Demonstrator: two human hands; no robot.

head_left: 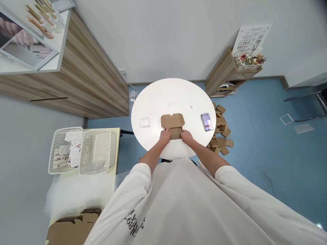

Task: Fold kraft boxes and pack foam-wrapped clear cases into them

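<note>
A small brown cardboard box [175, 133] lies on the round white table [158, 92], its lid flap [172, 120] folded out away from me. My left hand [165, 135] grips the box's left side, fingers closed at the edge. At the right side, my right hand [187, 136] holds the opposite wall with its fingers bent around it. To the left of the box is a small white square item [144, 122]. A blurred purple object [206, 121] lies near the table's right edge.
Several brown cardboard boxes [221, 127] are piled on the blue floor right of the table. Left of me, a side table carries white baskets [112, 149] and flat cardboard [74, 231]. A wooden cabinet [97, 75] stands at the left, a smaller one [221, 73] at the back right.
</note>
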